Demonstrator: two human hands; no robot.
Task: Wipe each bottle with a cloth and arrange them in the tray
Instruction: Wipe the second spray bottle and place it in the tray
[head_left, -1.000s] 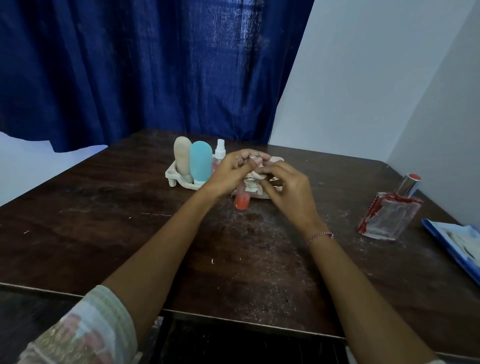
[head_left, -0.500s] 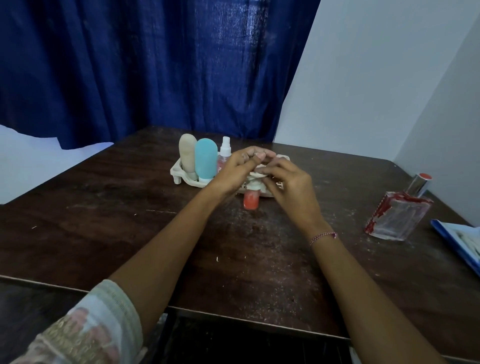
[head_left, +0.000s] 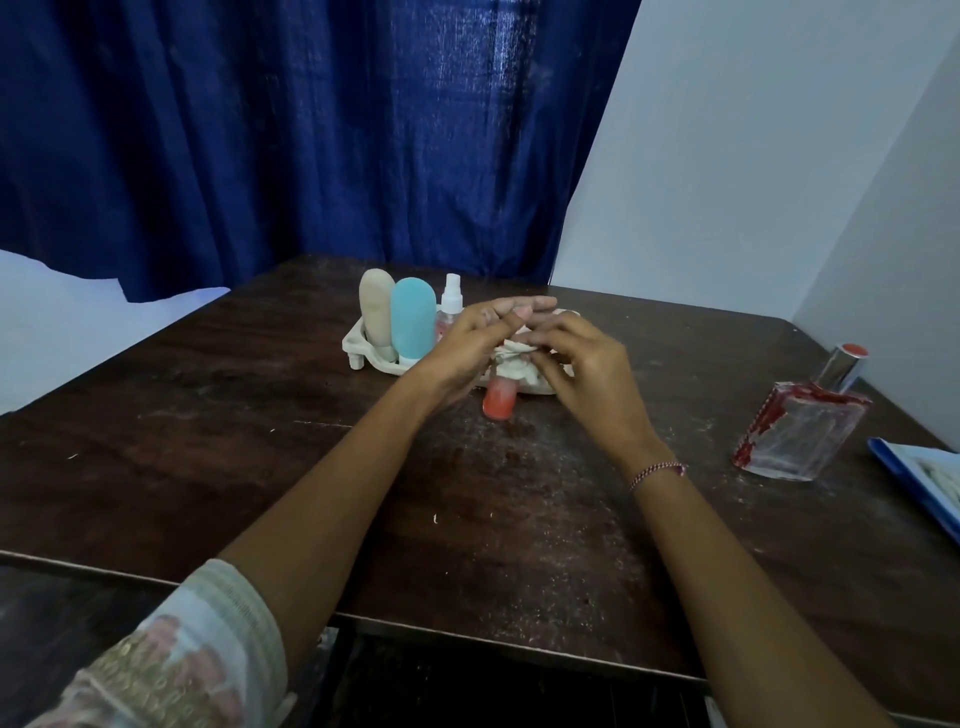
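A small orange bottle hangs between my hands just in front of the white tray; only its lower half shows. A white cloth is bunched round its upper part. My left hand holds the bottle from the left, fingers stretched over its top. My right hand pinches the cloth against the bottle with curled fingers. In the tray stand a beige bottle, a teal bottle and a clear spray bottle. A glass perfume bottle with red marks stands apart at the right.
The dark wooden table is dusty, with its near edge just below my forearms. A blue-edged object lies at the far right edge. A blue curtain hangs behind the table and a white wall stands to the right.
My hands stay at the orange bottle and shift the cloth on it slightly. My left fingers have straightened out over the top. The bottle now hangs more upright.
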